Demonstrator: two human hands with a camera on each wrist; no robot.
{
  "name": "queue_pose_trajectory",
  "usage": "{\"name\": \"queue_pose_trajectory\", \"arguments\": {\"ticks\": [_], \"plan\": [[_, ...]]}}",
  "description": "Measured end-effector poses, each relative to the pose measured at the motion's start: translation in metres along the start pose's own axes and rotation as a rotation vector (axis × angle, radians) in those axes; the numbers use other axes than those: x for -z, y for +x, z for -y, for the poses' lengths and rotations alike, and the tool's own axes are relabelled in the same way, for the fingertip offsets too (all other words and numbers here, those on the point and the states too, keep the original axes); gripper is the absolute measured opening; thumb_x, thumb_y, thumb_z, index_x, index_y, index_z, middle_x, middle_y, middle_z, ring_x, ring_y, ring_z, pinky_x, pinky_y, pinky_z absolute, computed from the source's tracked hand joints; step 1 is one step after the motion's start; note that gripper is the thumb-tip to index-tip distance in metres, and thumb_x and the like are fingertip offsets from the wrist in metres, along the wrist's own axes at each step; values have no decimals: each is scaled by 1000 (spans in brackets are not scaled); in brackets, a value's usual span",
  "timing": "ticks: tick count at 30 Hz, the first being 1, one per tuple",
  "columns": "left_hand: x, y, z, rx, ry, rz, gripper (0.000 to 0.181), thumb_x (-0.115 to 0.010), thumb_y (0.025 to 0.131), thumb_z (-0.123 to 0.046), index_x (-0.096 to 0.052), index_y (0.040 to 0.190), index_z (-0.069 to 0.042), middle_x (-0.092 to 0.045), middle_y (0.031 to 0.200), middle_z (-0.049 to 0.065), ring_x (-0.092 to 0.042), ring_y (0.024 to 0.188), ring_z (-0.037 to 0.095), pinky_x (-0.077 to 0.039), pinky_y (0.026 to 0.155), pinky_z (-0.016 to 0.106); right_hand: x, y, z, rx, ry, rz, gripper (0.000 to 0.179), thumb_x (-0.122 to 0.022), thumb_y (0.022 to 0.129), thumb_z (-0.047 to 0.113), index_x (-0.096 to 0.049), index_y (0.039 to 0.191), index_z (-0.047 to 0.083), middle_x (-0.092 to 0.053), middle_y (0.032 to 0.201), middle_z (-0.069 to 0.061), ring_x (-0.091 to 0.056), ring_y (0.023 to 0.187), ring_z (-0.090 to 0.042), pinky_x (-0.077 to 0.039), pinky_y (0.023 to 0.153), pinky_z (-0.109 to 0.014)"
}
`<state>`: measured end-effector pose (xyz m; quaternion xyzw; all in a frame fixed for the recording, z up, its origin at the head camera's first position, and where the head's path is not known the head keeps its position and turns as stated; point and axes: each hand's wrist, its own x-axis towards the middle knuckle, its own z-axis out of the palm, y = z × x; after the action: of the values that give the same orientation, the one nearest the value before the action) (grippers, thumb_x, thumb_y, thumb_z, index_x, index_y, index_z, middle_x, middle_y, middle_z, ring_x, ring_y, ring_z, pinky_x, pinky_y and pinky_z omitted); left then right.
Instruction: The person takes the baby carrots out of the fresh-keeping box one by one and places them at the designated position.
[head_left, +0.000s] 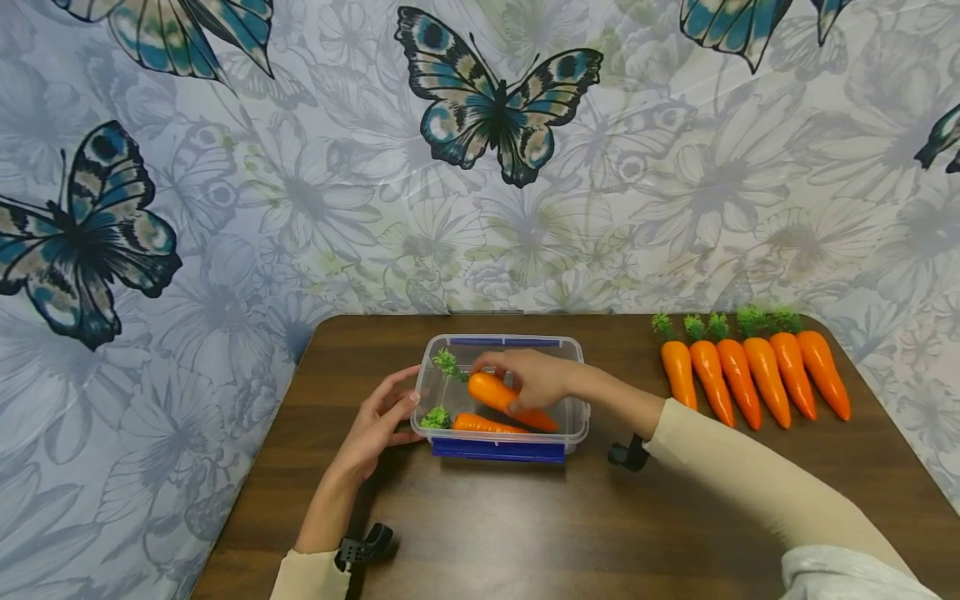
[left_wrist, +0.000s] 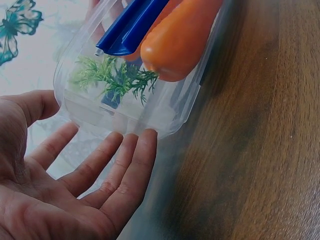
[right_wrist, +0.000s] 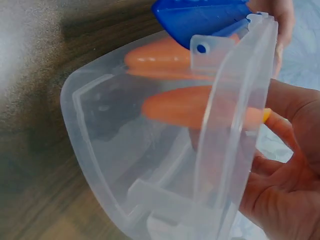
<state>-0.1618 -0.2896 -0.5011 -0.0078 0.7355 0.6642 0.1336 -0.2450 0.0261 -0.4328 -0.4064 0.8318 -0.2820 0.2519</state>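
Observation:
A clear plastic box (head_left: 491, 437) with blue side latches (head_left: 498, 451) stands on the table. One orange carrot with a curly green top lies along its near side, a carrot (head_left: 480, 423) that looks large in the left wrist view. My right hand (head_left: 542, 377) reaches over the box and grips a second carrot (head_left: 491, 390) inside it, tilted, thumb on one side and fingers on the other. At the box's left end, my left hand (head_left: 375, 423) has its fingers spread, the tips at the wall in the left wrist view. The right fingertips are partly hidden.
To the right, several carrots (head_left: 765, 379) lie side by side in a row, green tops toward the back. The brown wooden table (head_left: 465, 525) ends at a butterfly-patterned backdrop (head_left: 495, 242). Dark wrist straps (head_left: 365, 546) sit on both arms.

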Motion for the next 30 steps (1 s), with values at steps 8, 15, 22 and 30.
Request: {"name": "queue_pose_trajectory", "arguments": {"ticks": [8,15,22,30], "plan": [[0,0,0,-5,-5,7,53,-61,112,-35,-45,162,-30,-55,155,23,-73,113,20,-66,89,49,5,-13,-4,-35,199,-78,77,-83,91,11,-47,157,29,-63,139,-10,-69,99,-19,-59,90,-36],[0,0,1,-6,2,4,53,-60,112,-35,-45,162,-30,-55,156,22,-73,113,21,-66,89,50,9,-23,-6,13,314,-153,77,-83,92,10,-45,158,25,-61,145,-12,-69,107,-26,-60,93,-44],[0,0,1,-11,10,3,53,-60,112,-35,-44,162,-30,-55,155,23,-73,112,20,-66,89,49,17,-36,-13,22,412,-233,77,-84,92,13,-46,157,25,-63,139,-16,-72,98,-28,-63,80,-38],[-1,0,-1,-13,17,3,53,-60,112,-35,-44,163,-30,-55,156,22,-73,113,20,-66,89,49,26,-56,-17,5,480,-287,76,-83,94,12,-45,158,25,-61,135,-18,-71,97,-32,-65,82,-45]]}}
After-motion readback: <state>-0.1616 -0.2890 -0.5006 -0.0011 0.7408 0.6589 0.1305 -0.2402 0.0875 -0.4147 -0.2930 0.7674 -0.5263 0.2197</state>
